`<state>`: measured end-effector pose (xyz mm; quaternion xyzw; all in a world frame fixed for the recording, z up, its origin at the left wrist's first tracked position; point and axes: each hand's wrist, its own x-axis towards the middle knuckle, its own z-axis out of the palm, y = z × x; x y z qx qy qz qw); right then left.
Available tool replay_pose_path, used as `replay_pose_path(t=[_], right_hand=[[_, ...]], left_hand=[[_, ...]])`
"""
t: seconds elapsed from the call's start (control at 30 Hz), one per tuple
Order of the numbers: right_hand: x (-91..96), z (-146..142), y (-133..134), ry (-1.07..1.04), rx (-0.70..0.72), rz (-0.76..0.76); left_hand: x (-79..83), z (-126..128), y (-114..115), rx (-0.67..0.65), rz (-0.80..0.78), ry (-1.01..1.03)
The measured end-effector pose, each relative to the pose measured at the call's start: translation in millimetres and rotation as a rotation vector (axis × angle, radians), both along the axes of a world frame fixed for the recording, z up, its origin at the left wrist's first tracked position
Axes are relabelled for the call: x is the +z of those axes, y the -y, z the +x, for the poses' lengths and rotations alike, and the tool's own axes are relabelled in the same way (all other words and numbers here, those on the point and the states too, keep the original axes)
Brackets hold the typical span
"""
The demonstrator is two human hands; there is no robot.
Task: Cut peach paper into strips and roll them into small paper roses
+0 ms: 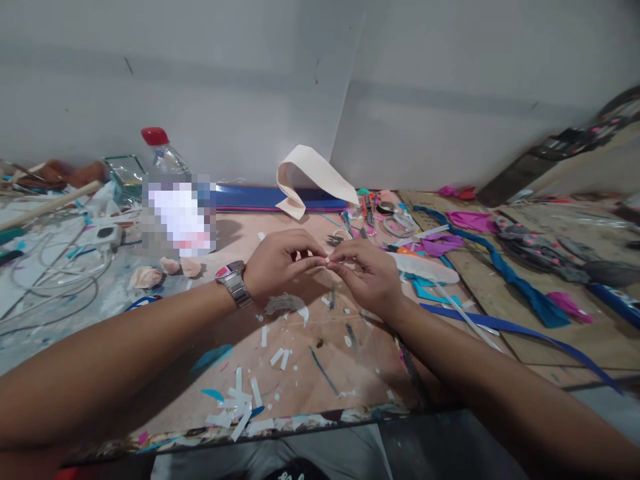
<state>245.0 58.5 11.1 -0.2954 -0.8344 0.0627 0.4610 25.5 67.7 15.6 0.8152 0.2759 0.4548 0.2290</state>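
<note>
Over the middle of the worktable (305, 333), my left hand (285, 261) and my right hand (371, 275) meet at the fingertips. Thumb and forefinger of each hand are pinched together around a tiny pale bit that is mostly hidden by the fingers; I cannot make out its kind. A metal wristwatch (234, 283) is on my left wrist. Behind the hands stands a curled cream strip (317, 167). To the left of my left hand lies a rolled cream-pink flower shape (146, 277), with small pale pieces (191, 267) beside it.
A red-capped bottle (173, 163) stands at the back left, near white cables (83, 283). White paper scraps (240, 397) litter the front. Blue ribbon (505, 327), teal fabric (525, 280) and a pale oblong piece (425, 268) lie on the right. A wall (225, 87) closes the back.
</note>
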Motion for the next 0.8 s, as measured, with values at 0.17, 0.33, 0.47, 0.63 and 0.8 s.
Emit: replay_pose_path(t=[0.17,0.33,0.47,0.63,0.8], right_hand=[[-1.0,0.9,-1.5,-0.024,0.011,-0.007],[0.9,1.4,-1.8,-0.054,0.0,-0.012],[2.5,0.9,-0.3,-0.083,0.034,-0.006],[4.1,1.3,-0.2,-0.066,0.071,0.012],[4.7,1.6,0.2,-0.055,0.052,-0.009]], left_hand=[[-1.5,3.8,3.7,0.008,0.022,0.014],[-1.0,5.4,5.7,-0.032,0.02,0.039],[-2.0,3.4,2.6,-0.132,-0.053,0.073],[-5.2,1.7,-0.7,-0.181,-0.184,0.084],[-6.2,4.4,3.5,-0.165,-0.257,0.118]])
